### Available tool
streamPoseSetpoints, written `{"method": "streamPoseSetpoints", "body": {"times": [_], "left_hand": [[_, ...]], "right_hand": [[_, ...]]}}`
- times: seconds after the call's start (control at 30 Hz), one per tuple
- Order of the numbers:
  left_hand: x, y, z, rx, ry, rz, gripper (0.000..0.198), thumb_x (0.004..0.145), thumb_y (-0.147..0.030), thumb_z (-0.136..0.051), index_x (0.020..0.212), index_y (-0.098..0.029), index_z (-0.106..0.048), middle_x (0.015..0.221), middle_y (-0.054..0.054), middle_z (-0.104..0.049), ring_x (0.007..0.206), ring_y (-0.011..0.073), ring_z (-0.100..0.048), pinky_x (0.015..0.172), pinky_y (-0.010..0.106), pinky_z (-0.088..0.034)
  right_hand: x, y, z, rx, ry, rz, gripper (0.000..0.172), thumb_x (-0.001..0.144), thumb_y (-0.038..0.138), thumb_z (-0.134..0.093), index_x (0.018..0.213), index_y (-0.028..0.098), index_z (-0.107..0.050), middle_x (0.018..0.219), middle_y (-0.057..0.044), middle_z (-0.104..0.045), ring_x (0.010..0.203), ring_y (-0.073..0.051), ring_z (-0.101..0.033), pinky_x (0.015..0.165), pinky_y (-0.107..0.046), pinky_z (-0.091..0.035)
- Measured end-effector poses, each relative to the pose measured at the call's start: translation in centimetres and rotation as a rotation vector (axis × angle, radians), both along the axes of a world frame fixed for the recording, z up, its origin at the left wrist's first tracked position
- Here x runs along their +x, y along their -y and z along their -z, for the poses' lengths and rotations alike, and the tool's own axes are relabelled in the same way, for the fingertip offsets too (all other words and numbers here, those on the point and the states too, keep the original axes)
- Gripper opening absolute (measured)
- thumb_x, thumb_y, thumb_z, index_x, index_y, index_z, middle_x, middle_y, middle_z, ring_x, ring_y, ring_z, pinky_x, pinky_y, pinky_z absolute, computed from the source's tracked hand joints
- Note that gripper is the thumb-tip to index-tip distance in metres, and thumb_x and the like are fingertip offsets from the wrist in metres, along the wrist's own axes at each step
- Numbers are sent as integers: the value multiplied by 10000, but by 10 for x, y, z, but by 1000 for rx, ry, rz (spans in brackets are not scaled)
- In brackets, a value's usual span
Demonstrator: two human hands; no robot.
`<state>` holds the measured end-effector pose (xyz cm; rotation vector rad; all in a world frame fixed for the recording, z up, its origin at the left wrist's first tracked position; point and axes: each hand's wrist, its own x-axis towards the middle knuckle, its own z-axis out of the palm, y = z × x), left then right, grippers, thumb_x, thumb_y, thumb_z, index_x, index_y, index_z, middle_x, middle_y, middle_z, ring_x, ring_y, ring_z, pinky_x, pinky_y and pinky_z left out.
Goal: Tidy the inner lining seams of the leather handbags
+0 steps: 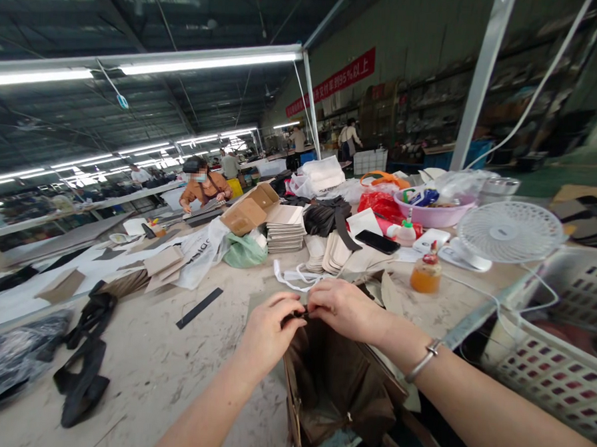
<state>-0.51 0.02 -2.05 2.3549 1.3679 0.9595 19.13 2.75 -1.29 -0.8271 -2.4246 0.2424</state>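
A brown fabric bag (337, 385) stands at the table's front edge, its dark inside facing me. My left hand (272, 325) pinches the far top edge of the bag, thumb and fingers closed on a dark bit of material. Right beside it, my right hand (341, 309) is closed on the same edge, fingers bent over it. The hands nearly touch, and they hide the exact spot they grip. A metal bangle (425, 361) circles my right wrist. White cords (296, 275) lie just beyond my fingers.
To the right are a glue bottle (426, 273), a white fan (511, 232) and a plastic basket (556, 357). Beyond my hands lie a phone (377, 242) and stacked panels (285, 228). Black straps (85, 366) and a dark strip (199, 308) lie left. A co-worker (208, 185) works across the table.
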Motion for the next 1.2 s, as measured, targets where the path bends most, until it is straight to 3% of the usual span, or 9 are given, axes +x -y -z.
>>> {"method": "streamPoseSetpoints", "body": {"times": [0.23, 0.4, 0.6, 0.7, 0.97, 1.2], "left_hand": [[0, -2, -3, 45, -62, 19, 106, 765, -159, -653, 777, -241, -720, 1048, 38, -664, 989, 181, -621, 904, 300, -470], [3, 0, -1, 10, -36, -7, 112, 778, -156, -617, 744, -226, -698, 941, 16, -694, 868, 149, -646, 815, 258, -489], [7, 0, 1, 15, -44, -82, 97, 772, -146, -589, 722, -202, -650, 822, 3, -704, 783, 145, -645, 742, 249, -470], [8, -1, 1, 9, -76, -125, 87, 769, -157, -587, 734, -205, -650, 800, -4, -709, 759, 148, -645, 717, 249, -454], [11, -1, 0, -5, -200, -201, 95, 810, -222, -553, 760, -202, -631, 714, -3, -686, 639, 140, -609, 602, 239, -381], [12, 0, 0, -5, -234, -249, 93, 818, -223, -534, 758, -204, -602, 691, -3, -666, 628, 147, -603, 586, 246, -353]], "right_hand": [[3, 0, 1, -64, -14, -26, 129, 841, 120, -564, 820, 196, -666, 865, -18, -652, 848, -143, -590, 788, -244, -431], [4, 4, 0, -102, -32, 44, 81, 811, 121, -592, 827, 196, -617, 810, 3, -639, 788, -136, -589, 718, -224, -424], [8, 3, 3, -208, -35, 149, 488, 741, 157, -669, 1199, 172, -500, 883, -18, -683, 780, -160, -634, 699, -240, -444], [8, 2, 4, -171, -4, 154, 409, 790, 216, -644, 1191, 199, -567, 895, -25, -702, 808, -166, -645, 731, -246, -439], [3, 3, 3, -136, 6, 159, 150, 814, 227, -620, 927, 222, -718, 867, -16, -731, 813, -167, -649, 717, -232, -429], [1, 1, 2, -184, -14, 173, 118, 798, 267, -638, 865, 234, -730, 793, 13, -727, 720, -138, -631, 638, -212, -408]]}}
